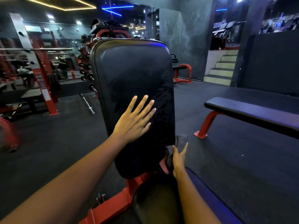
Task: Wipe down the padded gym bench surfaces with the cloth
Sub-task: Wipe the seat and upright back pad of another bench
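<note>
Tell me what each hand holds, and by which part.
The right hand grips the grey cloth by its bunched middle, at the lower right edge of the backrest pad. The left hand holds nothing; it rests flat on the pad.

Partly hidden: cloth [182,140] behind pad [134,75]; neighbouring bench [250,112] cropped.

The left forearm [72,175] and right forearm [194,199] are bare for their whole visible length. The left grip [135,120] has long, slender fingers [142,104] with short, trimmed nails. The right grip [178,157] is bare too.
</note>
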The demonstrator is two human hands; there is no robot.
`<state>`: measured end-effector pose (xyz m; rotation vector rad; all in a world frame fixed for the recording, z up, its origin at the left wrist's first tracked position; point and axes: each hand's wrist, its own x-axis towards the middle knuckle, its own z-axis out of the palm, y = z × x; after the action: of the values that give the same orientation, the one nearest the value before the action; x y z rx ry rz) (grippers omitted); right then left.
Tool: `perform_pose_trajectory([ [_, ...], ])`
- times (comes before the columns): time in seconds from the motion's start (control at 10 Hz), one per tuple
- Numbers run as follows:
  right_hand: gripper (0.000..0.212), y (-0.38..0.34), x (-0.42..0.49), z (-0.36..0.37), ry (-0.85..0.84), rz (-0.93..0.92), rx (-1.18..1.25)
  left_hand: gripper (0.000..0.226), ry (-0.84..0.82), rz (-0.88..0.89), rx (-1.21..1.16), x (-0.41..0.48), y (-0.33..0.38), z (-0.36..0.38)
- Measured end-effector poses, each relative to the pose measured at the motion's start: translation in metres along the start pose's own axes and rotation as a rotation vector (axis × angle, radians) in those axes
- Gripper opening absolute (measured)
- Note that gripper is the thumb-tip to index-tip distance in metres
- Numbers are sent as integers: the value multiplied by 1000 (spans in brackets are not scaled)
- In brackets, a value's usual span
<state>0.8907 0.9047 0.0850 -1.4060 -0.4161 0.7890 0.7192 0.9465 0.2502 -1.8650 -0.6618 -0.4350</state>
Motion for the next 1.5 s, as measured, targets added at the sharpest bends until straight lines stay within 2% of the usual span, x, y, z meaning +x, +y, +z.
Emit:
perform_pose_trajectory([
  [0.1,73,3,-22,4,37,8,17,58,-3,-94,-95,-14,2,-6],
  [0.2,74,6,-42,8,53,8,22,59,1,-110,-105,-43,4,-6],
  [0.4,73,26,-90,30,57,-65,81,65,-13,-56,-101,-84,-4,3],
  [0.7,80,75,-183,70,-59,-150,-107,63,-35,2,-184,-82,-10,-3],
  [0.8,78,66,-199,61,-114,-252,-82,60,-24,-145,-371,-100,3,-20],
  [0.9,74,35,-219,34,-238,-507,-205,57,71,-724,-991,-126,26,-39],
  [1.0,78,3,-207,25,-279,-694,-306,55,91,-1055,-1376,-134,33,-47],
  [1.1,82,-74,-190,26,-272,-1034,-400,48,136,-1449,-1797,-103,8,-59],
  [1.2,76,-136,-179,39,-244,-1283,-505,38,210,-1480,-1928,-83,-10,-60],
  [1.3,63,-214,-167,76,-82,-1648,-763,36,231,-1483,-2163,-62,-31,-56],
  [1.4,59,-244,-168,105,51,-1781,-949,51,185,-1464,-2312,-58,-37,-47],
  [1.5,62,-250,-166,129,136,-1848,-1158,55,234,-1526,-2380,-65,-36,-33],
])
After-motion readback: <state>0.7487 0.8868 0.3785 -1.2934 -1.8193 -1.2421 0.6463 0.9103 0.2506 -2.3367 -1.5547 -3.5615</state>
